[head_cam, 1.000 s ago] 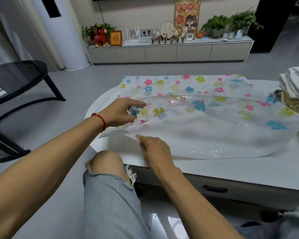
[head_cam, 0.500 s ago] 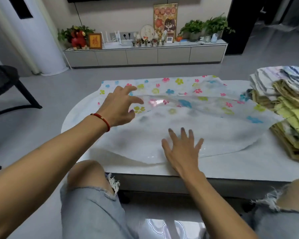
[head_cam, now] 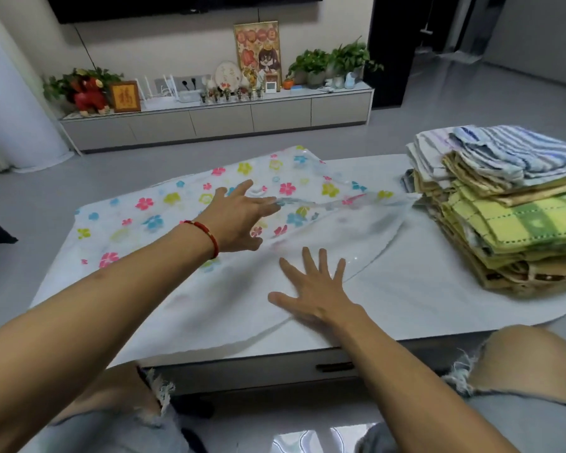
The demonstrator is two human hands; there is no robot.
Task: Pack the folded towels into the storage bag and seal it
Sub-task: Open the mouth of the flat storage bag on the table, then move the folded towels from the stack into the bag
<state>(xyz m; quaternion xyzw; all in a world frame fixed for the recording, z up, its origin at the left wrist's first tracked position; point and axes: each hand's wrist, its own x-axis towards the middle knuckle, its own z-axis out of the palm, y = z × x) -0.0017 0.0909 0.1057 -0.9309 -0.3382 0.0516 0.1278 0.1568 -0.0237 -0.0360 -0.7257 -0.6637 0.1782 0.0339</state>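
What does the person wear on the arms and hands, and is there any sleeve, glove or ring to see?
Both forearms are bare, with no sleeves and no gloves. The left hand has a thin red cord bracelet around its wrist, with small gold-coloured beads on it. The right hand and its wrist carry nothing. No ring shows on any finger.

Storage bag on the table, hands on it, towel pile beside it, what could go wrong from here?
1. The storage bag looks thin and slick; with the right hand flat near its edge and the left hand open above it, it could slide or crease rather than open.
2. The towel stack leans unevenly at the table edge; lifting from it may topple some.
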